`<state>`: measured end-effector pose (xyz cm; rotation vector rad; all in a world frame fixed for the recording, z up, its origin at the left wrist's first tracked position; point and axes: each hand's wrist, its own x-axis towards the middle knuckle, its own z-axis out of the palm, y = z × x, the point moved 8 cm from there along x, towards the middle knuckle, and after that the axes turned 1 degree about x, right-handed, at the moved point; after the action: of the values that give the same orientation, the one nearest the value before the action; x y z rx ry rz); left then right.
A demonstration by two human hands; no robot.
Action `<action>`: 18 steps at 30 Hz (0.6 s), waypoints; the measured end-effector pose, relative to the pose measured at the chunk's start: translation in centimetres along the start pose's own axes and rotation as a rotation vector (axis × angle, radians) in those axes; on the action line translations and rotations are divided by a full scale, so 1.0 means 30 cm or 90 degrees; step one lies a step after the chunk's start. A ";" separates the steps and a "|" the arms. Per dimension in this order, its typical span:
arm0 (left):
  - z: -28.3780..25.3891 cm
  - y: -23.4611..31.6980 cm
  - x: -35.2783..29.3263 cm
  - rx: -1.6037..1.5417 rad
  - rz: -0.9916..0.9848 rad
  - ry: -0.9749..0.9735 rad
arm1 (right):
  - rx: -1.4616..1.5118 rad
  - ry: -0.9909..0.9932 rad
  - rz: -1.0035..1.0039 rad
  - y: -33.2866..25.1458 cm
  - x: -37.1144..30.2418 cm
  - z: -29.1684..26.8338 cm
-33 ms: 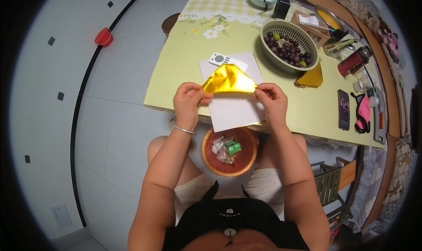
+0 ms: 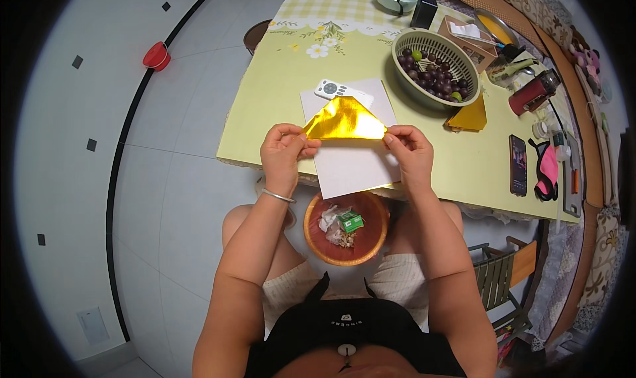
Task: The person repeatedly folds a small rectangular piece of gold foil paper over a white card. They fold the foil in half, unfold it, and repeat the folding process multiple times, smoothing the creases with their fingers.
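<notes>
A folded sheet of shiny gold foil paper (image 2: pixel 345 120) is stretched between my two hands, its long straight edge toward me. My left hand (image 2: pixel 285 149) pinches the left corner between thumb and fingers. The right corner is gripped the same way by my right hand (image 2: pixel 410 151). Beneath the foil lies a stack of white paper (image 2: pixel 358 169) at the table's near edge, with a thin gold edge showing along it. A white remote control (image 2: pixel 329 89) rests on the stack, partly covered by the foil.
A basket of grapes (image 2: pixel 405 44) stands right of the paper, beside more folded gold paper (image 2: pixel 474 118). Farther right are a phone (image 2: pixel 518 166), a pink and black eye mask (image 2: pixel 547 171) and a red thermos (image 2: pixel 533 94). Between my knees sits a waste bin (image 2: pixel 313 236) with rubbish.
</notes>
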<state>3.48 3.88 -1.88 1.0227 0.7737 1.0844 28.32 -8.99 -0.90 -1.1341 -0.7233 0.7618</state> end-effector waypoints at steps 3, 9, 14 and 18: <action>0.010 0.017 -0.005 0.001 0.020 0.000 | 0.021 0.011 0.018 0.003 -0.002 -0.001; 0.011 0.009 -0.004 -0.010 0.021 -0.022 | 0.040 0.023 0.078 0.017 0.006 -0.019; 0.013 0.011 -0.003 -0.014 0.016 -0.034 | 0.104 0.030 0.121 0.026 0.005 -0.030; 0.014 0.008 0.000 -0.029 0.020 -0.041 | 0.090 0.006 0.112 0.027 0.008 -0.025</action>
<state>3.77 3.79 -1.52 1.0286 0.6797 1.0855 28.95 -8.98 -1.85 -1.0803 -0.5573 0.9411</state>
